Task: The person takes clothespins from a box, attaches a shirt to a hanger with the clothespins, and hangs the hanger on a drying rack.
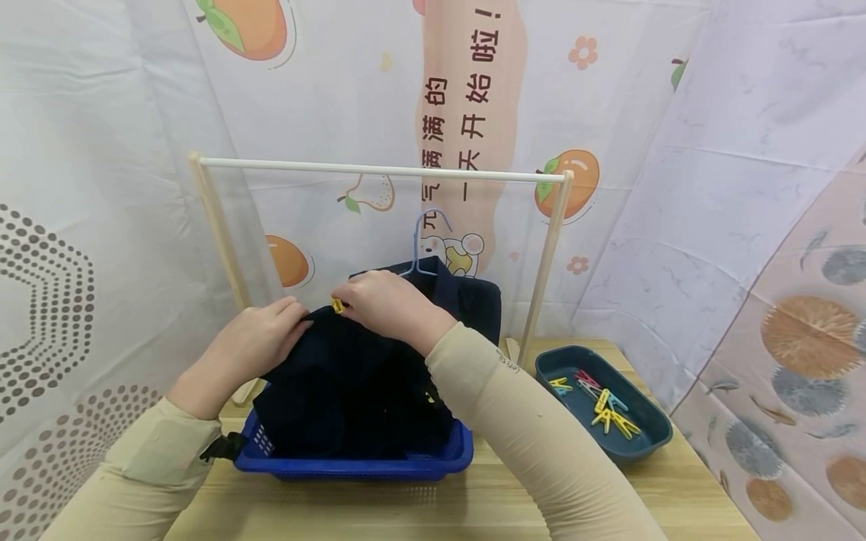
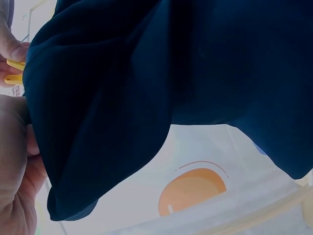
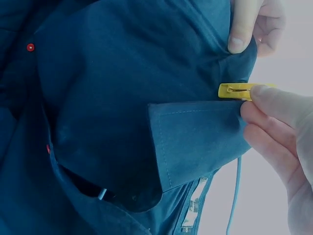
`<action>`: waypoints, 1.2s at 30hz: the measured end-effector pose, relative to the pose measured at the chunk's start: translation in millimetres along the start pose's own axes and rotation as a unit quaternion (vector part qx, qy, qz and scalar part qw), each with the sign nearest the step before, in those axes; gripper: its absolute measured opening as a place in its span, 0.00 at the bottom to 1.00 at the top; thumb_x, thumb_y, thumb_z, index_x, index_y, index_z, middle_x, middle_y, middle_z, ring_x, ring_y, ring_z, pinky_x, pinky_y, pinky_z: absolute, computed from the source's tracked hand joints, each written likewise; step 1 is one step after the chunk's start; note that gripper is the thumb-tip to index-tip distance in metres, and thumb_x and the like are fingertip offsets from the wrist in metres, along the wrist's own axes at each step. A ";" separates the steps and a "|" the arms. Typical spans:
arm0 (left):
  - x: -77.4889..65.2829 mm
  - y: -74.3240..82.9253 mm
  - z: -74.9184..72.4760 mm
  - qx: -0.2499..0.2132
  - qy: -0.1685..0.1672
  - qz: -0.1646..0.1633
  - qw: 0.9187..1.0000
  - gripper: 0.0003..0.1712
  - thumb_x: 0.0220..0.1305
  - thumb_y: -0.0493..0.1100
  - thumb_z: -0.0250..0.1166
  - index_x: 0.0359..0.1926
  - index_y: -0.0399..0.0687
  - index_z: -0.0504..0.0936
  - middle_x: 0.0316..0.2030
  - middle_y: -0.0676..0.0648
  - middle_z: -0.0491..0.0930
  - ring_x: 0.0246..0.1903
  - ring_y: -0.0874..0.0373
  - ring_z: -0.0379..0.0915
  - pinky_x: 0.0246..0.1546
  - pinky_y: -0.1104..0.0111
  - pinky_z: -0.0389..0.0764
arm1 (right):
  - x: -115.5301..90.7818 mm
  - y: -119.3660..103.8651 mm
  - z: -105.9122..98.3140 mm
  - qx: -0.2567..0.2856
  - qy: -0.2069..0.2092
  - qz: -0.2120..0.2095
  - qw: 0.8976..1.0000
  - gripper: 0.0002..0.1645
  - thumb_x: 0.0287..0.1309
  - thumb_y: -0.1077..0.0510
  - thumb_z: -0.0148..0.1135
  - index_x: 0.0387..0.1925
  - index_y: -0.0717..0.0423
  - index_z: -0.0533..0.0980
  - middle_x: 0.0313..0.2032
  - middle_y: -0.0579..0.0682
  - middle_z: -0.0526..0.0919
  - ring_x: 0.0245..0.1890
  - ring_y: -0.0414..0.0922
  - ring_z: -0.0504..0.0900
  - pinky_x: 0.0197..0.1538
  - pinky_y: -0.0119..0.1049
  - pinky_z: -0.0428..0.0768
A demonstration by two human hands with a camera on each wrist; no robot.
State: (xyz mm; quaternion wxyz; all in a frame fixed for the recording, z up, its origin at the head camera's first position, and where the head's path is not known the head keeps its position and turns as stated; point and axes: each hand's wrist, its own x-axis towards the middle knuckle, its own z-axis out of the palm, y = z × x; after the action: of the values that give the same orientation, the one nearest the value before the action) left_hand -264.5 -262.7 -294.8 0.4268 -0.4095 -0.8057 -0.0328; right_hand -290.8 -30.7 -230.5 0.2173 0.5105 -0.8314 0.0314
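Note:
A dark navy collared shirt with red buttons hangs over a blue basket. A light blue hanger rises from its neck, the hook free below the rod. My left hand pinches the shirt's edge, thumb on the near side of the cloth. Close by, my right hand pinches a yellow clothespin between thumb and fingers. The clothespin lies across the shirt's edge beside the collar flap. In the left wrist view, cloth fills most of the picture.
Behind the shirt stands a wooden rack with a white rod. A dark teal tray at right holds several coloured clothespins. All stand on a wood-grain table, with printed curtains around.

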 end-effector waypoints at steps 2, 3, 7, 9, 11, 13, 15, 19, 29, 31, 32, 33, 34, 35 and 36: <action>0.4 -0.6 0.1 -0.003 0.000 -0.002 1.000 0.06 0.53 0.34 0.65 0.32 0.40 0.75 0.25 0.49 0.69 0.14 0.57 0.66 0.14 0.65 0.68 | 0.2 0.3 0.3 0.004 -0.003 0.005 1.000 0.12 0.61 0.54 0.61 0.46 0.51 0.79 0.38 0.43 0.82 0.35 0.35 0.78 0.40 0.25 0.75; 0.6 -0.8 0.1 -0.004 0.000 -0.003 1.000 0.06 0.53 0.34 0.65 0.32 0.40 0.75 0.25 0.49 0.70 0.15 0.57 0.66 0.14 0.65 0.69 | 0.2 0.5 0.4 0.004 -0.005 0.007 1.000 0.13 0.61 0.54 0.61 0.46 0.51 0.79 0.38 0.43 0.82 0.36 0.35 0.78 0.40 0.25 0.74; 0.5 -1.9 0.1 -0.009 -0.005 -0.010 1.000 0.07 0.53 0.34 0.66 0.32 0.40 0.75 0.25 0.49 0.70 0.15 0.58 0.67 0.15 0.65 0.69 | 0.6 0.9 0.7 0.001 -0.007 0.008 1.000 0.13 0.62 0.54 0.61 0.48 0.51 0.78 0.38 0.43 0.81 0.35 0.36 0.78 0.40 0.25 0.75; 0.2 -2.2 0.3 -0.011 -0.009 -0.015 1.000 0.07 0.53 0.35 0.66 0.32 0.41 0.75 0.25 0.50 0.70 0.16 0.58 0.68 0.15 0.65 0.69 | 0.3 0.6 0.6 -0.004 -0.008 0.010 1.000 0.14 0.62 0.53 0.60 0.49 0.51 0.78 0.38 0.43 0.81 0.36 0.36 0.78 0.40 0.26 0.75; 0.0 -2.3 0.5 -0.013 -0.012 -0.019 1.000 0.07 0.53 0.35 0.66 0.32 0.41 0.75 0.25 0.50 0.70 0.17 0.58 0.68 0.16 0.65 0.70 | -0.1 0.5 0.7 -0.007 -0.010 0.011 1.000 0.15 0.63 0.53 0.60 0.50 0.51 0.77 0.39 0.43 0.81 0.36 0.36 0.78 0.41 0.26 0.75; 0.4 -2.0 0.2 -0.014 -0.014 -0.022 1.000 0.08 0.52 0.35 0.67 0.32 0.41 0.76 0.25 0.49 0.71 0.18 0.57 0.69 0.17 0.65 0.70 | -0.6 0.7 1.1 -0.008 -0.011 0.011 1.000 0.16 0.63 0.53 0.59 0.51 0.51 0.77 0.40 0.43 0.81 0.37 0.37 0.78 0.41 0.27 0.75; 1.0 -1.4 -0.3 -0.014 -0.014 -0.022 1.000 0.09 0.51 0.34 0.67 0.32 0.41 0.76 0.25 0.48 0.72 0.19 0.57 0.69 0.17 0.65 0.71 | -0.9 0.9 1.5 -0.009 -0.010 0.009 1.000 0.16 0.63 0.54 0.59 0.51 0.52 0.77 0.40 0.43 0.81 0.37 0.37 0.79 0.41 0.27 0.75; 2.2 -0.6 -1.1 -0.016 -0.012 -0.024 1.000 0.11 0.48 0.33 0.69 0.32 0.40 0.76 0.26 0.48 0.73 0.19 0.58 0.70 0.17 0.66 0.71 | -1.3 1.2 2.1 -0.005 -0.004 0.001 1.000 0.15 0.63 0.54 0.60 0.51 0.52 0.77 0.40 0.44 0.80 0.37 0.37 0.79 0.41 0.27 0.75; 1.1 0.1 -0.1 -0.010 -0.013 -0.022 1.000 0.11 0.47 0.34 0.71 0.32 0.40 0.78 0.26 0.47 0.75 0.20 0.56 0.72 0.18 0.64 0.73 | -1.4 -0.3 3.9 -0.002 -0.004 -0.004 1.000 0.16 0.63 0.54 0.60 0.51 0.52 0.76 0.40 0.44 0.80 0.37 0.37 0.78 0.41 0.27 0.75; 1.2 0.4 0.2 -0.010 -0.013 -0.019 1.000 0.10 0.48 0.34 0.70 0.32 0.41 0.78 0.25 0.48 0.75 0.20 0.56 0.72 0.18 0.64 0.73 | -1.4 -0.4 3.9 0.000 -0.003 -0.003 1.000 0.16 0.63 0.54 0.59 0.51 0.52 0.76 0.39 0.43 0.80 0.37 0.36 0.78 0.41 0.27 0.75; 1.3 0.7 0.4 -0.009 -0.012 -0.016 1.000 0.09 0.48 0.34 0.70 0.31 0.41 0.78 0.25 0.48 0.75 0.20 0.56 0.72 0.18 0.64 0.72 | -1.5 -0.4 3.8 0.003 -0.002 -0.002 1.000 0.16 0.63 0.54 0.60 0.51 0.52 0.76 0.39 0.43 0.80 0.37 0.36 0.78 0.41 0.27 0.75; 1.2 1.0 0.6 -0.010 -0.012 -0.014 1.000 0.09 0.49 0.34 0.70 0.31 0.41 0.78 0.25 0.48 0.74 0.20 0.57 0.72 0.18 0.64 0.72 | -1.7 -0.3 3.8 0.005 -0.002 -0.002 1.000 0.16 0.63 0.54 0.60 0.51 0.52 0.76 0.39 0.43 0.80 0.36 0.36 0.78 0.40 0.27 0.75; 1.1 1.2 0.9 -0.010 -0.012 -0.013 1.000 0.08 0.50 0.35 0.69 0.30 0.42 0.77 0.25 0.49 0.74 0.20 0.57 0.71 0.18 0.65 0.72 | -1.8 -0.2 3.8 0.008 -0.002 -0.001 1.000 0.16 0.63 0.54 0.60 0.51 0.52 0.76 0.40 0.43 0.80 0.36 0.36 0.78 0.40 0.27 0.75; 0.9 1.4 1.1 -0.009 -0.011 -0.012 1.000 0.08 0.50 0.35 0.69 0.30 0.42 0.77 0.25 0.49 0.73 0.19 0.57 0.70 0.17 0.65 0.71 | -2.0 -0.1 3.7 0.009 -0.003 0.001 1.000 0.16 0.63 0.54 0.60 0.52 0.52 0.76 0.40 0.43 0.80 0.37 0.36 0.77 0.41 0.27 0.74; 0.6 1.6 1.3 -0.010 -0.010 -0.012 1.000 0.08 0.51 0.35 0.68 0.30 0.42 0.76 0.25 0.49 0.73 0.19 0.57 0.70 0.17 0.65 0.71 | -2.2 0.0 3.7 0.011 -0.003 0.002 1.000 0.17 0.63 0.54 0.60 0.52 0.52 0.76 0.40 0.43 0.80 0.37 0.36 0.77 0.41 0.26 0.74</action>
State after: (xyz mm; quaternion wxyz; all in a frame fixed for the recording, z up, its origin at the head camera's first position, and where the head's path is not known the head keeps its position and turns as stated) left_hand -264.4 -260.7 -295.6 0.4139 -0.4047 -0.8144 -0.0413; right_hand -291.2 -29.9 -234.7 0.2092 0.5111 -0.8327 0.0397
